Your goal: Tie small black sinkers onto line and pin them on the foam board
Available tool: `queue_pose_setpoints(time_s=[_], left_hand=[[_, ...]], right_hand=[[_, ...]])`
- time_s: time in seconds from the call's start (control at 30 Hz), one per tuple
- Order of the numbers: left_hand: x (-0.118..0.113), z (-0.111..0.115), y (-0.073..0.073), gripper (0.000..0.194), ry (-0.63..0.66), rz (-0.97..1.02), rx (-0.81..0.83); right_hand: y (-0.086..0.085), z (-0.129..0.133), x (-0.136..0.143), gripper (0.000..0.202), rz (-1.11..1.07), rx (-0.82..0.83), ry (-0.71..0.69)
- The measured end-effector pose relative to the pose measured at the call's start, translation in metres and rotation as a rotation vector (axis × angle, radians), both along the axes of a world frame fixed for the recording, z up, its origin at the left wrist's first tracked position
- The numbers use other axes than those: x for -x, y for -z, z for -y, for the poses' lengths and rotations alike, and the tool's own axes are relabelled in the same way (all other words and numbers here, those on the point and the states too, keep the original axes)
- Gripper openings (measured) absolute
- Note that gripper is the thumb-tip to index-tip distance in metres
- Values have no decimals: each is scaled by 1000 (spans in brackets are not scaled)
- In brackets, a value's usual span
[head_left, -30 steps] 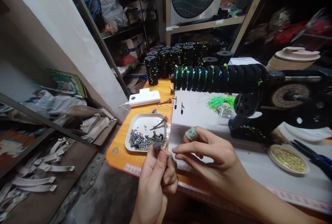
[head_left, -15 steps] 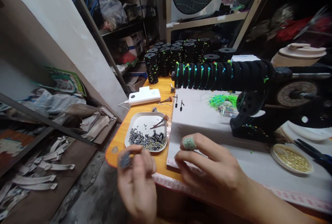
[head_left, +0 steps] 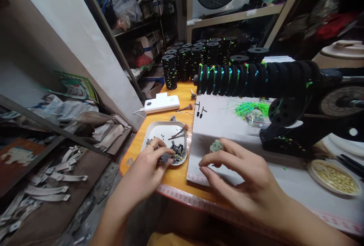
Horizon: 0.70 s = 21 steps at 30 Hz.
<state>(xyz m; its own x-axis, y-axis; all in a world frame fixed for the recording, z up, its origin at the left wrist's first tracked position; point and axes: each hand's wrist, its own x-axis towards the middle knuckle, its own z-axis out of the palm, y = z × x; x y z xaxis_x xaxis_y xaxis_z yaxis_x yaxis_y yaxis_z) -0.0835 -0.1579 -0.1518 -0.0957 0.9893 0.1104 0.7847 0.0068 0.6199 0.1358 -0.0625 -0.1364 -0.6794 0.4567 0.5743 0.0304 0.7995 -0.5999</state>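
L hand (head_left: 149, 162): palm down, forearm from lower L, fingers half curled over near side of tray (head_left: 159, 127), at small dark parts (head_left: 179, 152) inside; grip hidden, can't tell. Parts prob. v. light, stiff, bit slippery; best pinched mid-length w/ fingertips. R hand (head_left: 250, 170): thumb + fingertips nearly closed above white sheet (head_left: 217, 124), hold unclear.

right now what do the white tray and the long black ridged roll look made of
The white tray seems smooth plastic, judging by its thin, rounded rim. The ridged roll seems matte foam or rubber, judging by its dull black surface.
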Motion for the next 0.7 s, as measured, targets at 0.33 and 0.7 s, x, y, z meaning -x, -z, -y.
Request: queue_pose_setpoints(time_s=[0.33,0.7], left_hand=[[-16,-8,-1,9,-166,123,-133],[-92,-4,4,17,-423,1517,-304]], right_hand=[[6,-3,0,12,-33,37,37],[0,6,3,15,-117,221,-44]])
